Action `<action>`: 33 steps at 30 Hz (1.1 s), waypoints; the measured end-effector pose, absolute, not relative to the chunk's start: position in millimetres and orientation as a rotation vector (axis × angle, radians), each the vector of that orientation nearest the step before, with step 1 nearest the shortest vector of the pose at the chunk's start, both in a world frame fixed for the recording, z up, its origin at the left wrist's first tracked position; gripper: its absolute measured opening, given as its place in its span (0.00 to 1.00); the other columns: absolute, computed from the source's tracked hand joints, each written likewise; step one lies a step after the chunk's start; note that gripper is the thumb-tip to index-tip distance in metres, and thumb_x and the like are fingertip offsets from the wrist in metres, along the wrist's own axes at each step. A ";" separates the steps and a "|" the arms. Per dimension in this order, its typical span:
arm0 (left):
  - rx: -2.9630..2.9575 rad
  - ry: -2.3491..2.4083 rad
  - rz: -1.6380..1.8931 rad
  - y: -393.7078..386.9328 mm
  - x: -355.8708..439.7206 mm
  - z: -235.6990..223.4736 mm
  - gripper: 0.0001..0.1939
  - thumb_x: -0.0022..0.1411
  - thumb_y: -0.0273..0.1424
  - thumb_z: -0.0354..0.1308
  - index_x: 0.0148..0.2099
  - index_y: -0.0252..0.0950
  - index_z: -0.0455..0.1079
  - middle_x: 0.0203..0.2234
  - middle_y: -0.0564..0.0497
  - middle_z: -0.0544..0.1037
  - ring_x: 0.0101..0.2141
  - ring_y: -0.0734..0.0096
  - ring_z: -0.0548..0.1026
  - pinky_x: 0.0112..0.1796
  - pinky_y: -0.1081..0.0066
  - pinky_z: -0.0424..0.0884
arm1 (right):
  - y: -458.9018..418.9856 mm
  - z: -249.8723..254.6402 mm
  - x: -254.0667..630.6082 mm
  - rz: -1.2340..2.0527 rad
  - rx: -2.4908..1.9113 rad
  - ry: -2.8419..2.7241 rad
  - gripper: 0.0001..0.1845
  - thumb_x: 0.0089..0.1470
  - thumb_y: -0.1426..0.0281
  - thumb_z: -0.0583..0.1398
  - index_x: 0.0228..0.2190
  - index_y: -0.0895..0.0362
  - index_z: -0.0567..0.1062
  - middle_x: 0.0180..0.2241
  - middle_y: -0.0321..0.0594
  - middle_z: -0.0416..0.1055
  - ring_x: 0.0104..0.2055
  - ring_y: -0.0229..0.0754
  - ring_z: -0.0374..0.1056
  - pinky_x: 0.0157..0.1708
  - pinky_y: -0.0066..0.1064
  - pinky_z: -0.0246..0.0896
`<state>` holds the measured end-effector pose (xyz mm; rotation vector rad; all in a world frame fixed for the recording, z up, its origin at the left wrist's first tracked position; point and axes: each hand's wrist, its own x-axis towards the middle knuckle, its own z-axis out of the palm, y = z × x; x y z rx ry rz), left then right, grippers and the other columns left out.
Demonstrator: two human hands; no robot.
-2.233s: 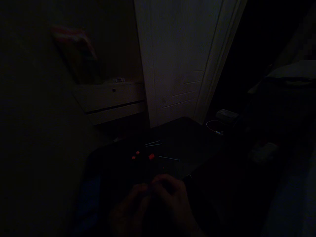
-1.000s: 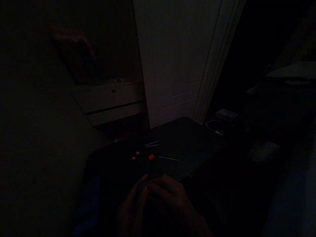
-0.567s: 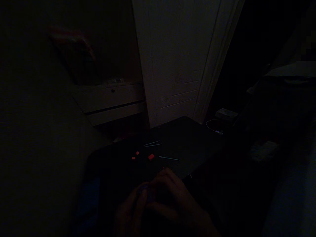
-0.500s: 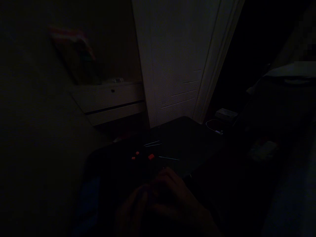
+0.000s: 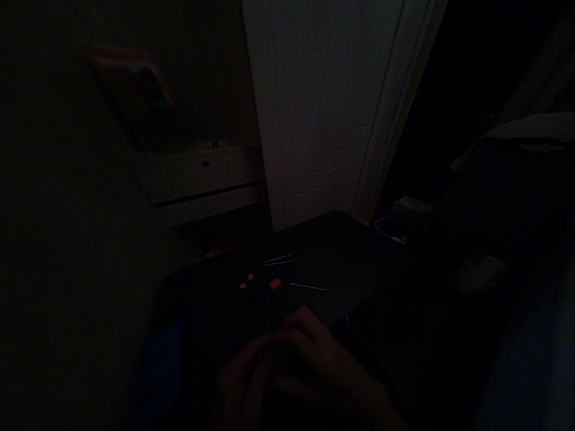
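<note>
The view is very dark. Near the dark table's [image 5: 332,251] close edge, my left hand [image 5: 245,377] and my right hand [image 5: 314,353] meet with fingers curled together. Whatever lies between them is lost in shadow; a faint bluish patch shows at the left fingertips. Just beyond my hands lies an orange-red block [image 5: 275,284]. To its left are two smaller orange-red pieces, one [image 5: 243,286] nearer and one [image 5: 250,277] farther. A thin light stick [image 5: 308,287] lies right of the block. Behind it rests a slim V-shaped pair of prongs [image 5: 277,260], perhaps tweezers.
A pale door [image 5: 323,108] stands behind the table, with a drawer unit [image 5: 206,176] at its left. A blue item [image 5: 159,365] is at lower left. On the right are a white cable [image 5: 389,230] and a pale box [image 5: 412,208].
My right hand's fingers have shifted slightly and curl more over the left fingertips. The pieces on the table lie as before.
</note>
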<state>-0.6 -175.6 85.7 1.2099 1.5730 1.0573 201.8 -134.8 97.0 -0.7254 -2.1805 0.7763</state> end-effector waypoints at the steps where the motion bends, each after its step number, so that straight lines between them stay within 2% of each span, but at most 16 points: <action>1: 1.201 1.559 1.063 -175.4 0.1 88.4 0.24 0.65 0.52 0.65 0.50 0.39 0.87 0.46 0.42 0.90 0.47 0.47 0.87 0.47 0.64 0.83 | -134.3 95.5 201.0 0.766 -0.737 -2.184 0.29 0.61 0.68 0.74 0.60 0.55 0.74 0.55 0.49 0.71 0.54 0.50 0.74 0.50 0.40 0.78; 4: 1.131 1.515 1.083 -175.7 1.2 95.7 0.26 0.63 0.50 0.68 0.55 0.39 0.82 0.47 0.43 0.89 0.48 0.49 0.87 0.45 0.65 0.83 | -132.3 92.2 199.7 0.744 -0.742 -2.177 0.27 0.62 0.67 0.74 0.59 0.56 0.74 0.56 0.50 0.72 0.56 0.52 0.73 0.54 0.42 0.77; 7: 1.096 1.519 1.031 -176.6 -0.5 96.7 0.21 0.63 0.48 0.69 0.51 0.40 0.79 0.42 0.45 0.89 0.42 0.54 0.87 0.39 0.68 0.83 | -129.1 90.1 199.9 0.732 -0.710 -2.170 0.23 0.64 0.65 0.73 0.56 0.55 0.75 0.54 0.48 0.74 0.55 0.51 0.74 0.53 0.41 0.76; 9: 1.116 1.517 1.006 -176.4 -4.3 92.5 0.19 0.64 0.50 0.68 0.46 0.41 0.80 0.41 0.46 0.88 0.42 0.55 0.87 0.42 0.68 0.82 | -126.4 88.8 200.4 0.721 -0.671 -2.159 0.20 0.65 0.64 0.72 0.54 0.55 0.76 0.52 0.47 0.76 0.53 0.49 0.75 0.51 0.39 0.75; 11: 1.102 1.474 1.004 -175.2 -10.3 86.0 0.21 0.62 0.53 0.68 0.46 0.41 0.82 0.43 0.45 0.89 0.45 0.54 0.86 0.47 0.67 0.82 | -124.0 87.4 201.0 0.695 -0.633 -2.129 0.18 0.66 0.63 0.71 0.53 0.55 0.76 0.51 0.46 0.77 0.51 0.48 0.75 0.49 0.37 0.75; 14: 1.063 1.352 0.974 -172.0 -20.4 77.0 0.27 0.60 0.56 0.69 0.50 0.41 0.84 0.48 0.44 0.89 0.47 0.50 0.86 0.50 0.63 0.82 | -122.6 85.7 201.7 0.687 -0.632 -2.101 0.20 0.63 0.64 0.73 0.52 0.55 0.77 0.49 0.46 0.78 0.49 0.47 0.76 0.47 0.36 0.74; 17: 1.073 1.264 0.961 -169.8 -26.4 72.4 0.29 0.59 0.55 0.70 0.56 0.43 0.84 0.53 0.44 0.88 0.54 0.47 0.84 0.56 0.61 0.80 | -123.8 83.8 201.1 0.731 -0.665 -2.089 0.19 0.61 0.64 0.73 0.50 0.54 0.77 0.48 0.44 0.79 0.49 0.47 0.77 0.49 0.35 0.74; 21: 1.098 1.276 1.000 -172.2 -25.5 72.0 0.27 0.59 0.51 0.71 0.57 0.47 0.85 0.58 0.46 0.85 0.61 0.44 0.81 0.61 0.59 0.78 | -125.5 80.1 197.1 0.707 -0.626 -2.044 0.12 0.67 0.64 0.69 0.48 0.53 0.78 0.46 0.43 0.80 0.48 0.46 0.78 0.48 0.35 0.75; 24: 1.099 1.309 1.035 -178.8 -20.8 74.5 0.28 0.57 0.50 0.72 0.58 0.47 0.85 0.60 0.46 0.84 0.63 0.41 0.79 0.62 0.56 0.77 | -125.4 78.7 193.2 0.613 -0.546 -2.006 0.09 0.70 0.65 0.66 0.50 0.54 0.79 0.46 0.44 0.81 0.46 0.45 0.79 0.45 0.32 0.76; 28: 1.036 1.422 1.119 -187.0 -8.1 79.4 0.27 0.57 0.50 0.72 0.56 0.45 0.86 0.60 0.44 0.84 0.63 0.39 0.78 0.61 0.54 0.77 | -125.6 78.1 189.5 0.544 -0.570 -1.992 0.10 0.72 0.64 0.65 0.51 0.54 0.80 0.45 0.45 0.82 0.45 0.46 0.80 0.46 0.34 0.77; 33: 1.025 1.441 1.176 -184.2 4.5 81.5 0.24 0.61 0.51 0.67 0.52 0.44 0.86 0.57 0.44 0.86 0.60 0.42 0.81 0.61 0.55 0.77 | -126.6 74.0 186.8 0.490 -0.542 -1.978 0.09 0.73 0.65 0.62 0.49 0.54 0.80 0.43 0.45 0.83 0.43 0.45 0.80 0.44 0.35 0.78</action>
